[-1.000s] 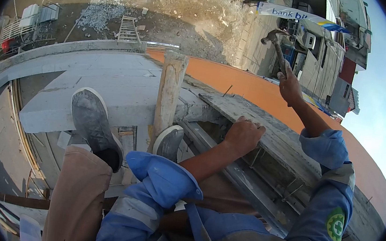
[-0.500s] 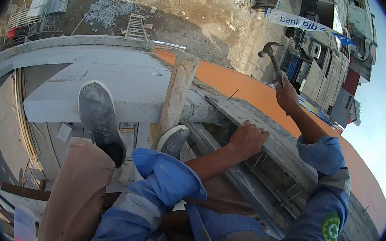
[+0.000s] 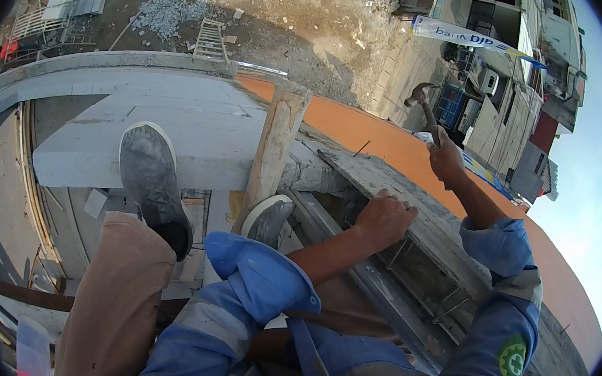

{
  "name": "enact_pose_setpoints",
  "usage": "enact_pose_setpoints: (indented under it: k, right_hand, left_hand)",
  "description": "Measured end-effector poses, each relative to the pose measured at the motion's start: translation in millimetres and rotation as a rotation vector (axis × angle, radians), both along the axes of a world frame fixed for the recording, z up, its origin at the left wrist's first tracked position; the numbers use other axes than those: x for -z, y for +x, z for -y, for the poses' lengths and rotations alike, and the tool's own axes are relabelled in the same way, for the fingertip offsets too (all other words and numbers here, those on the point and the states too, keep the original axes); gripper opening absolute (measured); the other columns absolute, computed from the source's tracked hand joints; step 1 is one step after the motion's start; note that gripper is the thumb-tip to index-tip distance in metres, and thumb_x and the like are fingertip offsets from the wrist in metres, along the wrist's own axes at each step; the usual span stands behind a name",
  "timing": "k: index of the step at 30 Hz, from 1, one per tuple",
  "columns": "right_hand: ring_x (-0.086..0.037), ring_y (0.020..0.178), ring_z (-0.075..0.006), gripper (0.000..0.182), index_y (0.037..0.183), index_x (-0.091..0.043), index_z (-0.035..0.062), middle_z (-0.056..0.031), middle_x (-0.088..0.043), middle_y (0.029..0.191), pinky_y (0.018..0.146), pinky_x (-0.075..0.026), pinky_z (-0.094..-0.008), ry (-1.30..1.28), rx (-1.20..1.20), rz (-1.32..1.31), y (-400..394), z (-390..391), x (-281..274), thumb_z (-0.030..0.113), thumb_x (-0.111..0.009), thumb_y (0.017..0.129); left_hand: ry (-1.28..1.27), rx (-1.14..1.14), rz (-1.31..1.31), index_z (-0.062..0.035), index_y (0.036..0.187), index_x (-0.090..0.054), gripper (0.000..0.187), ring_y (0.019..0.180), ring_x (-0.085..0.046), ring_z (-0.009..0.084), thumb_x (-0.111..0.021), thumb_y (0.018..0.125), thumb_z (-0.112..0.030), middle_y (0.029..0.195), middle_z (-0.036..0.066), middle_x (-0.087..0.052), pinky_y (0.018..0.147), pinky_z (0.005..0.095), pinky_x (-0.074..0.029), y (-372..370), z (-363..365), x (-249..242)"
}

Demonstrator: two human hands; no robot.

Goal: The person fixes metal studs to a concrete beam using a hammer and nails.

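My right hand (image 3: pixel 445 161) grips the handle of a claw hammer (image 3: pixel 430 115). The hammer is raised over the outer side of the wall, its head away from me and touching nothing. Down at the inner edge of a rough, cement-stained board (image 3: pixel 418 193), my left hand (image 3: pixel 384 220) is closed in a fist. Whatever its fingers hold is hidden from view. Below that hand runs a narrow gap with a long grey beam (image 3: pixel 352 256) and thin metal rods along it.
An upright wooden post (image 3: pixel 276 149) stands between my shoes, beside a pale block ledge (image 3: pixel 177 109). A thin rod (image 3: pixel 362 147) sticks up near the board. Beyond the orange wall (image 3: pixel 366 129) is a long drop to ground with rubble and a ladder (image 3: pixel 212 41).
My right hand and the hammer have come down slightly. My left hand stays at the board's edge, and the view has shifted a little.
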State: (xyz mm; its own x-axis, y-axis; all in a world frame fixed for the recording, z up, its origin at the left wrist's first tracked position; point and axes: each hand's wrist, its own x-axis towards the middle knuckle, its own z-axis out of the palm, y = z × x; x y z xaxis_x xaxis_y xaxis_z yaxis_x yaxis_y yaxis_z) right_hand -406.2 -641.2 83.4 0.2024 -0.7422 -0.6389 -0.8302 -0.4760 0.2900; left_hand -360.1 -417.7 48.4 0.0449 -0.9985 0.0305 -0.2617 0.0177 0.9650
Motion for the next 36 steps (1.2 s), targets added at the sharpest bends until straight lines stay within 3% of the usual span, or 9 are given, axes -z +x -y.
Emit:
enact_pose_setpoints:
  k: [6,8,13,16,21,24,30,33,36]
  right_hand:
    - [-0.061,0.091,-0.0477,0.056,0.145,-0.026,-0.0016,-0.0338,-0.062,0.1,0.079,-0.045,-0.0542,-0.265,0.005,0.222,-17,-29,10,0.022,-0.045,0.097]
    - [-0.065,0.086,-0.0422,0.051,0.139,-0.038,-0.0024,-0.0278,-0.066,0.093,0.078,-0.049,-0.0506,0.106,-0.295,-0.076,-69,-27,26,0.02,-0.05,0.095]
    - [-0.062,0.054,-0.0224,0.052,0.137,-0.045,0.0008,-0.0193,-0.066,0.085,0.051,-0.05,-0.0377,0.355,0.045,-0.305,22,-23,-9,0.024,-0.057,0.092]
    - [-0.058,0.106,-0.0445,0.055,0.141,-0.035,-0.0016,-0.0287,-0.061,0.113,0.09,-0.043,-0.0508,0.12,-0.09,0.057,8,8,-7,0.023,-0.051,0.095]
    - [-0.06,0.098,-0.0474,0.056,0.14,-0.028,-0.0078,-0.0348,-0.06,0.106,0.082,-0.046,-0.0508,-0.231,0.031,0.137,11,-15,2,0.022,-0.046,0.096]
    - [-0.063,0.101,-0.0389,0.049,0.135,-0.042,-0.0059,-0.03,-0.063,0.104,0.087,-0.048,-0.0479,0.297,0.038,-0.332,-7,-44,7,0.016,-0.05,0.092]
    - [-0.065,0.066,-0.0303,0.053,0.139,-0.039,-0.0032,-0.0233,-0.066,0.092,0.059,-0.052,-0.0426,0.175,0.132,-0.239,31,-26,-9,0.021,-0.052,0.094]
    - [-0.053,0.117,-0.0449,0.057,0.145,-0.031,-0.0008,-0.0321,-0.055,0.124,0.098,-0.04,-0.0477,-0.03,-0.214,0.211,6,27,0,0.019,-0.048,0.094]
    - [-0.051,0.121,-0.044,0.056,0.146,-0.03,0.0004,-0.0315,-0.052,0.13,0.101,-0.039,-0.0462,-0.16,-0.135,0.338,56,23,-44,0.022,-0.046,0.096]
  left_hand:
    - [-0.005,0.019,-0.011,-0.0104,0.095,-0.063,0.015,0.089,-0.068,0.0248,-0.054,0.084,-0.011,0.091,0.009,-0.07,0.086,0.0395,-0.046,3,2,1]
    - [0.0,0.015,-0.02,-0.0106,0.096,-0.063,0.015,0.089,-0.068,0.0248,-0.055,0.083,-0.011,0.091,0.008,-0.07,0.085,0.0396,-0.046,0,-2,2]
    - [-0.01,-0.015,0.012,-0.0104,0.099,-0.063,0.017,0.088,-0.068,0.0245,-0.056,0.082,-0.012,0.091,0.008,-0.07,0.084,0.0395,-0.046,4,-1,1]
    - [0.003,0.001,0.019,-0.0102,0.099,-0.063,0.018,0.087,-0.068,0.0244,-0.057,0.082,-0.011,0.091,0.007,-0.07,0.084,0.0392,-0.046,4,0,-1]
    - [-0.03,-0.033,0.008,-0.0103,0.099,-0.062,0.018,0.086,-0.068,0.024,-0.058,0.082,-0.011,0.091,0.007,-0.07,0.083,0.0388,-0.046,1,-1,1]
    - [0.004,0.007,0.015,-0.0103,0.099,-0.062,0.018,0.088,-0.068,0.0241,-0.057,0.082,-0.011,0.093,0.007,-0.07,0.084,0.0394,-0.046,3,0,-2]
    - [0.017,0.018,0.0,-0.0103,0.101,-0.062,0.019,0.091,-0.068,0.0246,-0.054,0.084,-0.012,0.094,0.007,-0.071,0.086,0.0419,-0.045,2,-1,-1]
    - [0.014,0.008,-0.004,-0.0101,0.103,-0.062,0.02,0.09,-0.068,0.0247,-0.053,0.085,-0.012,0.094,0.007,-0.071,0.086,0.0424,-0.045,5,-1,2]
    - [0.016,0.024,-0.014,-0.01,0.103,-0.062,0.02,0.091,-0.067,0.0247,-0.052,0.086,-0.011,0.094,0.007,-0.071,0.087,0.0424,-0.045,4,0,2]
